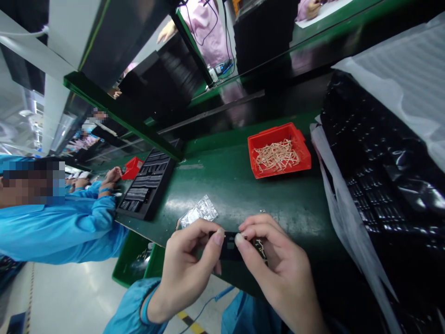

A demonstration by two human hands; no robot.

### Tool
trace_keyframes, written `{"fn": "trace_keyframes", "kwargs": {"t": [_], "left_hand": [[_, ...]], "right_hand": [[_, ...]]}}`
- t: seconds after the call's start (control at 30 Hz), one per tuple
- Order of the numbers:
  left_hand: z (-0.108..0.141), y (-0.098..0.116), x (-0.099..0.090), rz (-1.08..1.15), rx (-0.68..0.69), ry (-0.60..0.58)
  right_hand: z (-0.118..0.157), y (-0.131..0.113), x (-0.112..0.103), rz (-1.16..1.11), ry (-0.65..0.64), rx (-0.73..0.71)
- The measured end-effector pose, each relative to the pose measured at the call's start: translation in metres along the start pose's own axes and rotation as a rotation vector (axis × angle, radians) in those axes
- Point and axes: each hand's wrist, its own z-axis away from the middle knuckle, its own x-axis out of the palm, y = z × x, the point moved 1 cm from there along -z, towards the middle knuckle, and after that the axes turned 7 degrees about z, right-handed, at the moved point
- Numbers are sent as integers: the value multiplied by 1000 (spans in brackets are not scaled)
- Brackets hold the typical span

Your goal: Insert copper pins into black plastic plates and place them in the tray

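A small black rectangular part (229, 246) sits between both my hands, just above the near edge of the green work surface (243, 185). My left hand (189, 260) pinches its left end with thumb and forefinger. My right hand (274, 260) grips its right end, thumb pressed on top. A small clear plastic bag (200, 212) lies on the surface just beyond my left hand.
A red bin (279, 149) of thin tan strips stands further back. Stacked black trays (382, 176) in plastic wrap fill the right side. At the left, a co-worker in a blue sleeve (69, 222) works beside a black tray (148, 183) and another red bin (132, 168).
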Motion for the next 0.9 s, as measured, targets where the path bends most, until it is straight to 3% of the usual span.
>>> {"fn": "trace_keyframes", "kwargs": {"t": [0.2, 0.37, 0.47, 0.53, 0.63, 0.77, 0.9], "left_hand": [[-4, 1, -9, 185, -2, 250], [-2, -3, -6, 244, -55, 111], [4, -7, 0, 234, 16, 31], [9, -10, 5, 256, 58, 57], [12, -14, 11, 209, 181, 126], [8, -16, 12, 53, 401, 64], [3, -16, 10, 26, 393, 68]], "right_hand": [[5, 3, -2, -3, 114, -41], [3, -5, 3, -38, -32, -22], [3, -12, 4, -26, -17, -20], [5, -15, 4, -2, 4, -48], [7, -15, 3, 51, -23, -176], [8, -10, -3, 149, -100, -433], [7, -7, -6, 221, -120, -498]]}}
